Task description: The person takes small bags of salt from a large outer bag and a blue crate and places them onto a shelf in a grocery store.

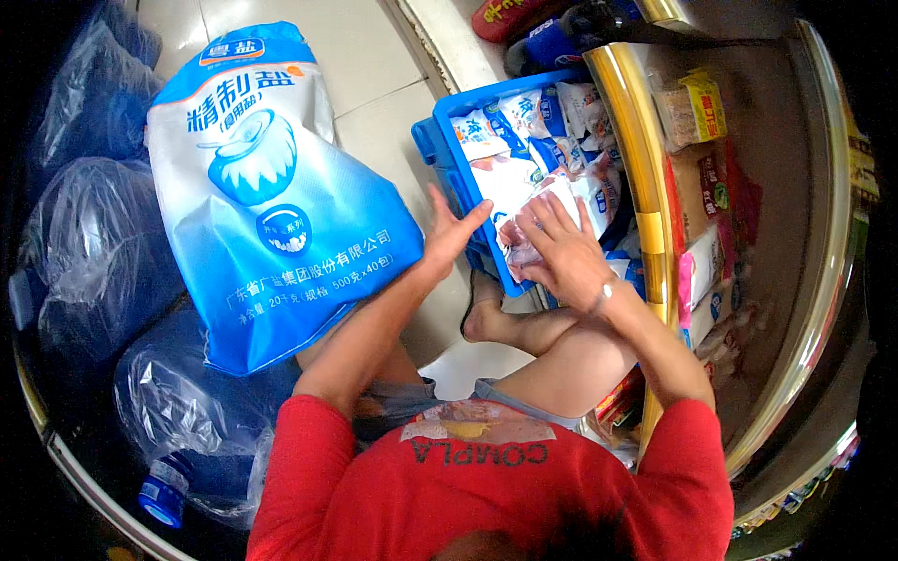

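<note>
My right hand (565, 249) lies palm down on a white plastic salt packet (554, 196), its fingers spread. Under it, several more blue and white packets (505, 175) fill a blue plastic crate (459, 151). Beside the crate's near left rim is my left hand (452, 235), thumb and fingers apart with nothing in them. Whether its thumb touches the rim, I cannot tell. A large blue and white salt sack (273, 196), bearing writing and a picture of a pot, lies left of my left forearm; its contents are hidden.
On the left stand large blue water bottles (91, 238) wrapped in clear plastic. A shelf with a yellow edge strip (642, 175) curves along the right, holding packaged goods (694, 109). Dark bottles (547, 45) lie beyond the crate. Pale floor tiles (375, 52) show between sack and crate.
</note>
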Action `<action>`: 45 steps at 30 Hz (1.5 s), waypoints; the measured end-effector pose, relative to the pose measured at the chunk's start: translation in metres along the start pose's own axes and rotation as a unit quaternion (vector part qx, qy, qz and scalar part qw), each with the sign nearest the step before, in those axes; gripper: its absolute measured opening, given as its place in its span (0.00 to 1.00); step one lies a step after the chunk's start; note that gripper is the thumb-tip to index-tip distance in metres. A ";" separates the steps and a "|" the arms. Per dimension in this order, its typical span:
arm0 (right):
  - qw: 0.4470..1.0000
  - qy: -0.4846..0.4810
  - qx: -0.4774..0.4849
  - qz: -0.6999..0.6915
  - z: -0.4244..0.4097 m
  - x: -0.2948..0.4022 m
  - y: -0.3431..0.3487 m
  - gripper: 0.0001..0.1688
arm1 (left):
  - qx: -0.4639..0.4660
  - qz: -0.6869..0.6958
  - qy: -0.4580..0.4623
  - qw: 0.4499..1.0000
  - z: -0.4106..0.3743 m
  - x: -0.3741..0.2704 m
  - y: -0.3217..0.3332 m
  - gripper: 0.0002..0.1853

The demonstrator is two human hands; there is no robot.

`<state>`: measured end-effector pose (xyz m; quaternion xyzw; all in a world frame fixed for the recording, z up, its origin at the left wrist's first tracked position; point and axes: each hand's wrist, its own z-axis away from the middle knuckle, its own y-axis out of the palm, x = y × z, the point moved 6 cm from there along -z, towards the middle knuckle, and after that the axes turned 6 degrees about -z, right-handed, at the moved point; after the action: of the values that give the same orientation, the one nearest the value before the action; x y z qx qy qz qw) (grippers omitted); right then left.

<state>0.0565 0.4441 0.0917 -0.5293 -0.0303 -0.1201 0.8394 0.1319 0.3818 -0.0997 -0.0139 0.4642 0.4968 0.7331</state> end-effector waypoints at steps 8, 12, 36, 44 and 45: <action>0.993 0.090 -0.077 -0.001 0.105 0.030 -0.039 0.30 | 0.066 0.009 -0.058 0.996 0.017 -0.002 0.007 0.54; 0.978 0.128 -0.162 -0.029 0.146 0.023 -0.023 0.25 | 0.099 0.030 -0.067 0.992 0.026 0.001 0.016 0.50; 0.965 0.064 -0.228 -0.111 0.133 0.055 0.014 0.19 | 0.178 -0.097 0.150 0.968 -0.011 0.028 0.027 0.52; 0.962 -0.047 -0.202 -0.176 0.106 0.061 -0.007 0.22 | -0.013 -0.420 0.423 0.803 0.084 -0.094 0.018 0.52; 0.963 -0.057 -0.201 -0.169 0.102 0.061 -0.009 0.23 | -0.037 -0.478 0.475 0.738 0.099 -0.115 0.019 0.53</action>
<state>0.1214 0.5218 0.1552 -0.6802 -0.1418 -0.2335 0.6802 0.1754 0.3569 0.0450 -0.4952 0.6655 0.0275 0.5577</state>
